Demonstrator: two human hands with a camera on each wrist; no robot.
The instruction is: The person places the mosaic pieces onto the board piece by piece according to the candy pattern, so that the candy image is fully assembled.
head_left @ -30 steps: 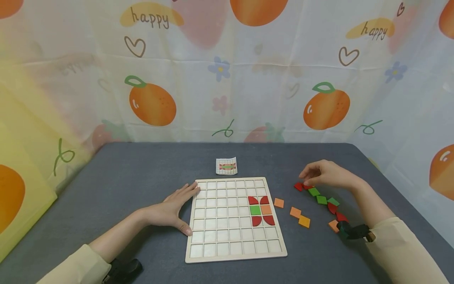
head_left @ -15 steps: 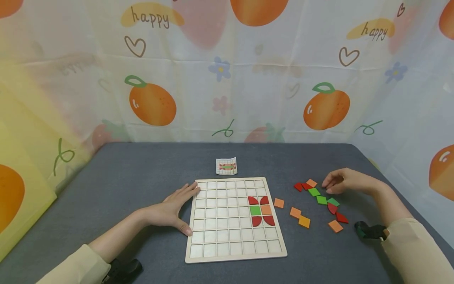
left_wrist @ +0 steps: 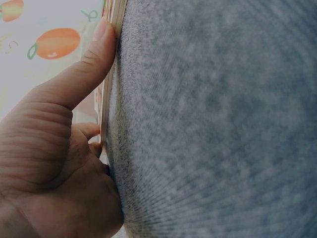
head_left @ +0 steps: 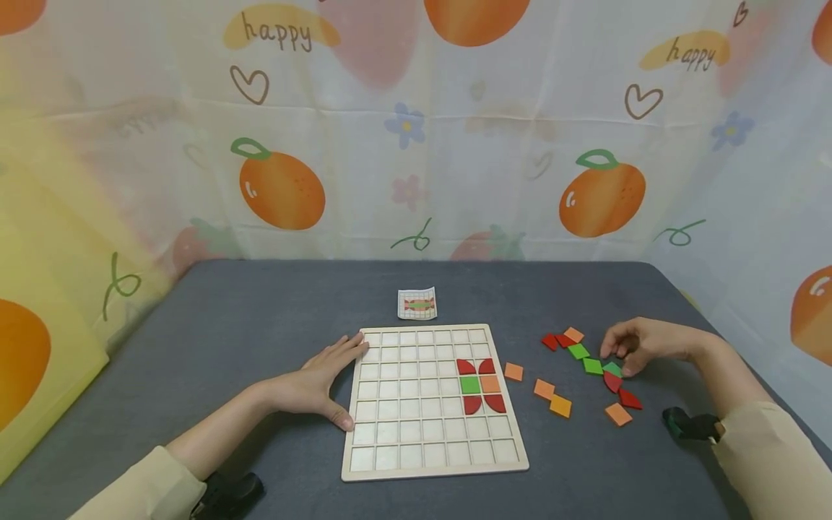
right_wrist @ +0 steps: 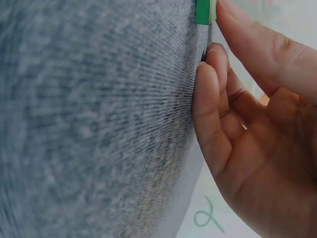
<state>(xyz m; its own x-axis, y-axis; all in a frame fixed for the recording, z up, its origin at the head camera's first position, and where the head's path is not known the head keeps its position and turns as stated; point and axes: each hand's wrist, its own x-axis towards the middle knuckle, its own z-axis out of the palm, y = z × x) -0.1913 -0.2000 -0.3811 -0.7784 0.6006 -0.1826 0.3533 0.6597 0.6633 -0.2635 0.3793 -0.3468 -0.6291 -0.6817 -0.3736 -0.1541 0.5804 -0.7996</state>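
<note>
My left hand [head_left: 308,381] rests with spread fingers along the left edge of the wooden grid board [head_left: 409,433]; in the left wrist view its thumb [left_wrist: 101,47] touches the board's side. Toward the board's right side sit a green square tile [head_left: 470,385], an orange square tile [head_left: 490,383] and several red quarter-round tiles [head_left: 495,403]. My right hand [head_left: 653,343] hovers low over the loose tiles, fingers bent and apart from the thumb. The thumb tip is at a green tile [head_left: 613,369], which also shows at the top of the right wrist view; no clear pinch is visible.
Loose red [head_left: 630,399], green [head_left: 592,366] and orange tiles [head_left: 618,414] lie scattered right of the board. A small pattern card [head_left: 417,304] lies behind it. Beyond the dark table [head_left: 292,296] hangs a printed curtain [head_left: 364,188].
My right hand has moved right and nearer from the far end of the loose tiles, uncovering an orange tile, to the green tile. My left hand has stayed at the board.
</note>
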